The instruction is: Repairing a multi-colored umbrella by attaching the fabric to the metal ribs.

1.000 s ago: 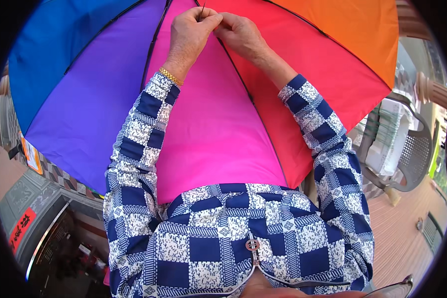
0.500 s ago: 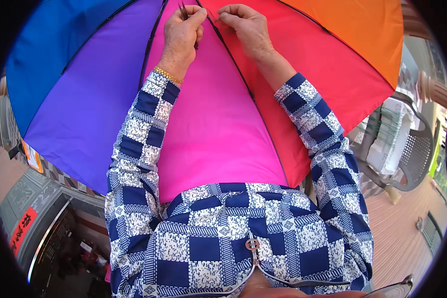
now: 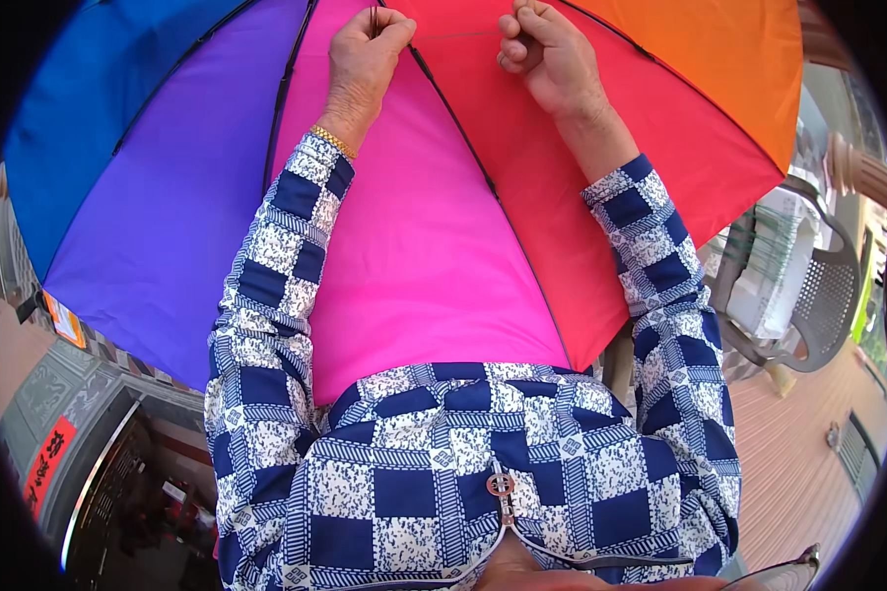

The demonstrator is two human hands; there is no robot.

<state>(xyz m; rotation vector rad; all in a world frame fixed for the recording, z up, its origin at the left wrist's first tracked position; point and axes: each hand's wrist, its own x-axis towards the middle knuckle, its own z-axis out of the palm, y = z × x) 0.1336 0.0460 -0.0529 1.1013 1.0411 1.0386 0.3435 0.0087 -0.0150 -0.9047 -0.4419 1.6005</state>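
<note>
An open umbrella lies across my lap, inner side up, with blue, purple, pink, red and orange panels. Closed around a slim, dark, two-pointed tool, my left hand is over the pink panel, close to a black rib. The tool could be small snips or tweezers; most of it is hidden by the fingers. My right hand is raised above the red panel, fingertips pinched together. From the rib by my left hand, a fine thread stretches across to the right hand.
A grey plastic chair stands at the right, with a white box-like thing beside it. Lower left are a doorway and a red paper strip. Other black ribs cross the umbrella.
My right hand has moved right, away from the rib and the left hand, and the thread now spans the gap. The left hand has shifted slightly; less of its tool shows.
</note>
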